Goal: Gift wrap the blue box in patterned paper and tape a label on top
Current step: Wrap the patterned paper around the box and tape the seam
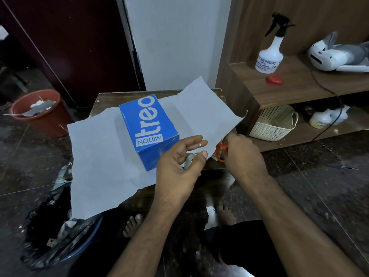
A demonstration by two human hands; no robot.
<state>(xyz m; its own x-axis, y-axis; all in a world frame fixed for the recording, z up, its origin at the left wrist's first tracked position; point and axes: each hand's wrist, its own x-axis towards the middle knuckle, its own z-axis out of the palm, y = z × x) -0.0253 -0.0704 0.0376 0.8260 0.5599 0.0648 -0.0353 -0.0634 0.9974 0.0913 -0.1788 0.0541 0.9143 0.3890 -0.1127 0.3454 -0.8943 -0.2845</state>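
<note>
Surroundings: we see a wooden shelf unit (295, 86) to the right, carrying a white spray bottle (270, 56), a red cap (275, 80) and a white and grey appliance (337, 54); on its lower shelf sits a cream basket (273, 124).
Floor: a red bucket (40, 114) with scraps stands at the left, and a bin lined with a black bag (52, 232) stands at lower left, partly under the hanging sheet.
In the way: orange scissors (220, 151) lie just behind the right hand, mostly hidden by it and by the sheet; a tape roll (188, 158) shows between the left hand's fingers and palm, and we cannot tell whether it rests on the surface or in the hand.
Surface: a small dark wooden surface (105, 97), largely covered by the paper.
Paper: the wrapping paper (103, 152) lies plain side up, its near left corner hanging over the edge and its right part lifted.
Blue box: the blue box (148, 126) rests on the paper near the middle, printed top facing up, its near corner just beside the left hand.
Left hand: our left hand (179, 162) is palm up, fingers (196, 143) loosely spread, thumb and forefinger at the paper's near edge.
Right hand: our right hand (242, 154) pinches the lifted right edge of the paper, its fingers curled and turned away from us, well to the right of the box.
</note>
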